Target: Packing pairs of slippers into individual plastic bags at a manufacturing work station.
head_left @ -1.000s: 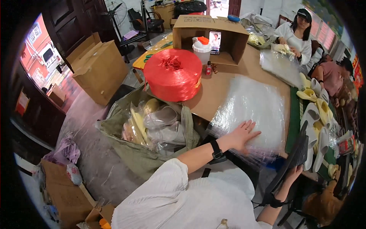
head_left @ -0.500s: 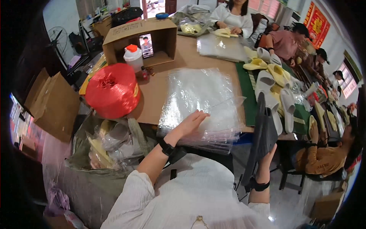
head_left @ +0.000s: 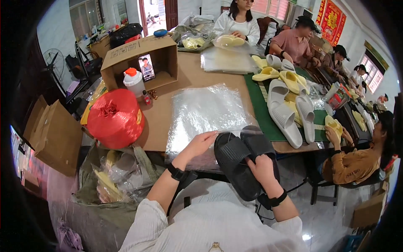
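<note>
My right hand [head_left: 264, 170] grips a pair of black slide slippers [head_left: 232, 152], thumb and fingers around the strap area of the right one. The slippers overlap side by side, toes pointing away from me, over the front edge of the bag stack. Clear plastic bags [head_left: 205, 107] lie flat in a shiny pile before me. At the pile's near right, the fingertips of my left hand [head_left: 202, 143] pinch the edge of the top plastic bag, close to the left slipper's toe. A thin fold of film shows between fingers and slippers.
A red twine roll [head_left: 115, 118], a white bottle [head_left: 134, 83] and a cardboard box [head_left: 138, 59] with a phone stand at left. Grey slippers [head_left: 282, 107] and yellow ones lie on a green mat [head_left: 260, 119]. Co-workers sit opposite and at right. A sack [head_left: 113, 206] holds bagged slippers.
My right hand has brought the black slippers left from beside the table to the bags, turning their tops into sight. My left hand has gone from lying on the pile to pinching a bag's edge.
</note>
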Motion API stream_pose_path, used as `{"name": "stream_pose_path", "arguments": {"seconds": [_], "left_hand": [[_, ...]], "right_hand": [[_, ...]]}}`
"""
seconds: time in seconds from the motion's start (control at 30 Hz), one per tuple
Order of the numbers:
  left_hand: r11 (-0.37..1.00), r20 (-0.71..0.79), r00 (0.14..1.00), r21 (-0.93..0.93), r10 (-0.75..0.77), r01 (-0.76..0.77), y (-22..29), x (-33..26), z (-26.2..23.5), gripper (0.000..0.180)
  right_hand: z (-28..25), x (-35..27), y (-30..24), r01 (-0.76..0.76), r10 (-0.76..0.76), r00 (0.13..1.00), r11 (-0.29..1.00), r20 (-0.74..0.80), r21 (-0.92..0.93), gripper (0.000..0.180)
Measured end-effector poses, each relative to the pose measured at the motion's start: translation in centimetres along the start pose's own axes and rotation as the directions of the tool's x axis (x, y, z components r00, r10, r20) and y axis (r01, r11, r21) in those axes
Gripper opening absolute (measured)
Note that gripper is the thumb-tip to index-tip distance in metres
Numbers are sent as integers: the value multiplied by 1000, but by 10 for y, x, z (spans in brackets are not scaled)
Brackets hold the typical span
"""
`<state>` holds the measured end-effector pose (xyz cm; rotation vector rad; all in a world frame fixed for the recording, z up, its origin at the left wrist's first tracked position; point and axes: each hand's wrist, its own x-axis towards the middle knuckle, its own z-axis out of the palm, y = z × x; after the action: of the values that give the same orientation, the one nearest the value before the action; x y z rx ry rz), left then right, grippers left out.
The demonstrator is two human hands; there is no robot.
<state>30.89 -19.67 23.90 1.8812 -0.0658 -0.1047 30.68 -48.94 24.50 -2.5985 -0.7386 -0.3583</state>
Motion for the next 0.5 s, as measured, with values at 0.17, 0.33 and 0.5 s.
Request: {"name": "stream_pose_path", "arguments": {"seconds": [0.17,0.33,0.5], "left_hand": [[817,2,963,529,270,-230,30,-20,24,44],[620,187,835,591,518,-517,51,-32,39,42],[642,261,798,483,543,-595,66,-44,37,42]], "right_hand": [[8,3,-21,104,-105,995,994,-5,-29,40],[35,32,-19,66,-67,998,996,8,53,27],[54,82,-25,239,-242,969,970,-46,-53,25]]}}
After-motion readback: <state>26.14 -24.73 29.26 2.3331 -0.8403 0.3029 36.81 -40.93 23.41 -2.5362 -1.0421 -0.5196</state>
